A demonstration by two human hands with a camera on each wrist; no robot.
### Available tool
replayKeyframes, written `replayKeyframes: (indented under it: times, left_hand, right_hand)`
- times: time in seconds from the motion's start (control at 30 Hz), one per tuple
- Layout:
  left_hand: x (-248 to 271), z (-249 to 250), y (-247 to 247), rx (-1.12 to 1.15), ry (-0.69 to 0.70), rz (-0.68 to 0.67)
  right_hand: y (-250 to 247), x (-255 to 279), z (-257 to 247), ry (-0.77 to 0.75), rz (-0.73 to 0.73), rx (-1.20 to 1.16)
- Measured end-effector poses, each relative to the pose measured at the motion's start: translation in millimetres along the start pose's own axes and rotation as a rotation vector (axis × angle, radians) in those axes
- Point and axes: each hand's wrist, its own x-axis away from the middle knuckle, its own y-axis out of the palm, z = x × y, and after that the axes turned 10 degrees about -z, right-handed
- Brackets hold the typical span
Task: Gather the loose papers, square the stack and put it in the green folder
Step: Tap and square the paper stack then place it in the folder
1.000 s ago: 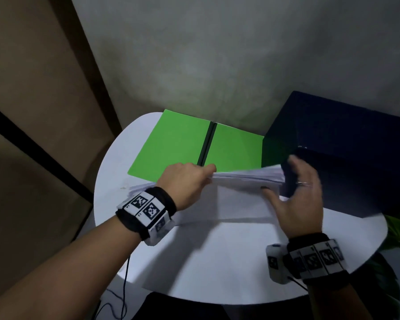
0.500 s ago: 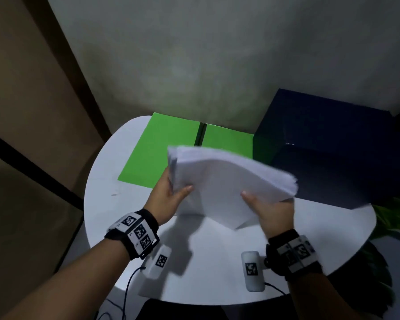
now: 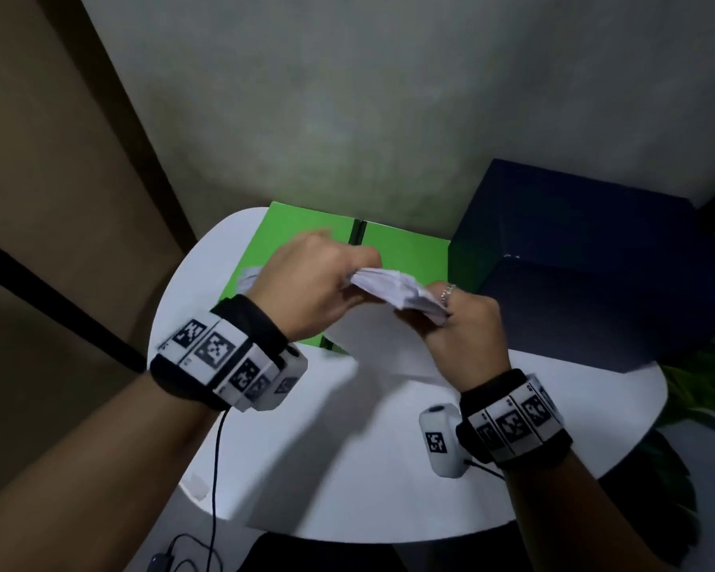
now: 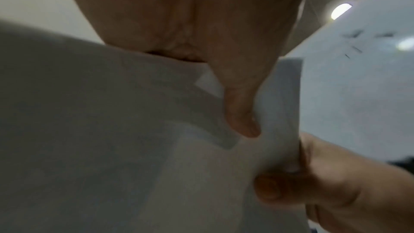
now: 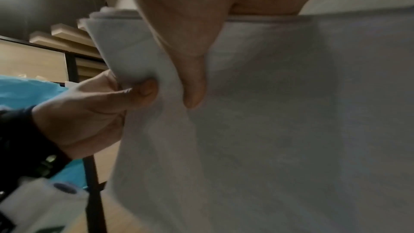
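The white paper stack is held on edge above the table, its top edge showing between my hands. My left hand grips its left end from above, and my right hand grips the right end. In the left wrist view my thumb presses the sheets, which are not lined up. In the right wrist view my thumb pinches the papers. The green folder lies open flat behind the hands, partly hidden by them.
A large dark blue box stands on the round white table at the right, touching the folder's right flap. A green plant sits past the table's right edge. A black cable hangs from my left wrist.
The stack was gathered on the table, then lifted flat in both hands. Now it is turned on edge, with both hands gripping it from above and closer together.
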Motion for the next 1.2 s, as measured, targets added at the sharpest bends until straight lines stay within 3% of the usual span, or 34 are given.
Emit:
replayKeyframes:
  times: [0.07,0.17,0.2,0.27,0.3,0.37,0.5,0.7,0.83,0.97,1.2]
  left_hand:
    - [7,-18,1,0.254,-0.060,0.016]
    - [26,-57,6,0.743,-0.250,0.146]
    - [33,-68,11,0.897,-0.302,0.170]
    - [41,-81,22,1.026,-0.363,0.211]
    - [42,-83,29,1.048,-0.394,0.222]
    - [45,-81,47,1.106,-0.471,0.276]
    - [59,-64,83,1.037,-0.610,0.429]
    - [97,-68,120,0.970,-0.630,0.292]
    - [95,-64,118,0.938,-0.591,0.296]
    - [81,-59,113,0.952,-0.553,0.358]
    - [64,-53,112,1.003,-0.599,0.495]
  right_hand:
    - [-4,7,12,0.147,0.054,0.053]
    - [-2,33,54,0.368,0.293,0.162]
    - [1,39,65,0.450,0.346,0.065]
    - [9,44,73,0.571,0.329,-0.419]
    - [12,43,75,0.591,0.286,-0.644]
    - [10,39,70,0.608,0.186,-0.754]
    - [11,50,65,0.579,0.237,-0.595]
    - [28,90,77,0.617,0.172,-0.322]
    - [27,94,82,0.638,0.185,-0.402]
    - [27,89,76,0.594,0.308,-0.415]
    - [25,79,67,0.522,0.390,-0.367]
